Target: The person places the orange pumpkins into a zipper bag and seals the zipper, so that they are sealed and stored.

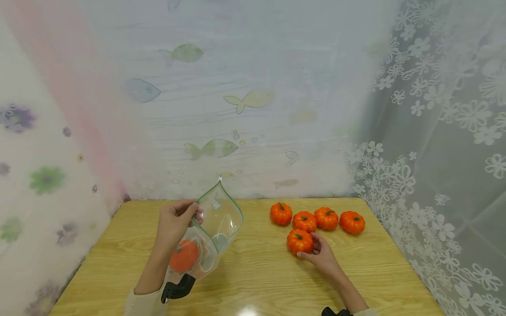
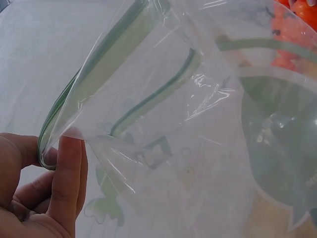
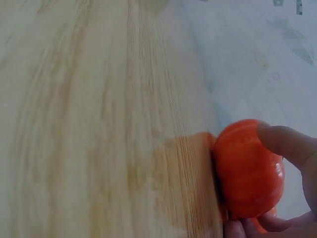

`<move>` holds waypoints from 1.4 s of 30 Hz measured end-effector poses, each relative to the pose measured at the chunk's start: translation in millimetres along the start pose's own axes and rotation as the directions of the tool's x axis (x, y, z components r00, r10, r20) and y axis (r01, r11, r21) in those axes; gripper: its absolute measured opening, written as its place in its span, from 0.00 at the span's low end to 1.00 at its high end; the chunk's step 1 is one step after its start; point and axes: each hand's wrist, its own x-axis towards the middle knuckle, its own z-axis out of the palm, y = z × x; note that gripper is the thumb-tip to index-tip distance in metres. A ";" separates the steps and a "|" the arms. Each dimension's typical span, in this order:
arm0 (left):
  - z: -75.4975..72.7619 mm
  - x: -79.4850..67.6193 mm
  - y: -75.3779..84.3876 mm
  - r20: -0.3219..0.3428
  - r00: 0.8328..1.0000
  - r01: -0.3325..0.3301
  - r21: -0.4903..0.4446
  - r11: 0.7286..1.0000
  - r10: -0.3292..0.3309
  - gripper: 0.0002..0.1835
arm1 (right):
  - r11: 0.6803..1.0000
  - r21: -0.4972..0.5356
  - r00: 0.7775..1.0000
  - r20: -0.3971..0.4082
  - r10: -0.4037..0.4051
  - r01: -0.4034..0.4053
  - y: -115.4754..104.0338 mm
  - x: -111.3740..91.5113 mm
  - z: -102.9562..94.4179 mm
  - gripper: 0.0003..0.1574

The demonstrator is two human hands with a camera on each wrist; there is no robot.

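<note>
Left hand (image 1: 175,219): on the left of the worktop (image 1: 257,281), thumb and fingers pinching the left rim of the clear bag.
Pumpkin in bag (image 1: 184,256): low in the bag, towards the near left, seen through the plastic.
Clear bag (image 1: 207,239): just right of the left hand, its green-edged mouth spread wide and raised over the worktop. The long axis slants from the near-left bottom to the far-right mouth.
Gap between hands: the mouth lies left and a little far of the right hand's fingers, bare wood between; the left hand is much the nearer to it.
Held pumpkin (image 1: 299,241): right of the bag, nearest of the five loose ones. Its green stem points up and leftwards; squat and round, it shows no clear long axis.
Right hand (image 1: 322,256): holds that pumpkin from the right, thumb on the near side, fingers round the right side; whether it is lifted I cannot tell.
Other pumpkins: leftmost one (image 1: 281,213), second (image 1: 305,221), third (image 1: 326,218) and rightmost (image 1: 352,222), in an uneven row just beyond.
</note>
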 end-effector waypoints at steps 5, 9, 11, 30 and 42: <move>-0.6 -0.4 -1.5 0.004 1.000 0.002 0.002 1.000 -0.003 0.16 | 1.000 -0.017 1.000 0.012 -0.002 0.002 1.0 1.1 -1.6 0.57; -0.7 -0.6 -2.2 0.004 1.000 -0.004 -0.019 1.000 0.005 0.17 | 1.000 -0.011 1.000 0.019 0.006 -0.006 0.8 1.3 -2.4 0.56; -0.8 -0.7 -2.3 0.006 1.000 -0.009 -0.027 1.000 0.010 0.17 | 1.000 -0.009 1.000 0.017 0.006 -0.005 0.9 1.1 -2.8 0.55; -2.5 -3.5 -1.7 -0.009 1.000 -0.005 -0.042 0.999 0.005 0.16 | 0.998 0.064 1.000 -0.024 -0.005 0.007 -6.1 -8.3 -3.2 0.53; -3.5 -5.9 -1.5 -0.009 1.000 -0.015 -0.040 0.999 0.015 0.16 | 0.987 0.150 0.998 -0.017 -0.060 0.062 -18.7 -22.7 6.7 0.49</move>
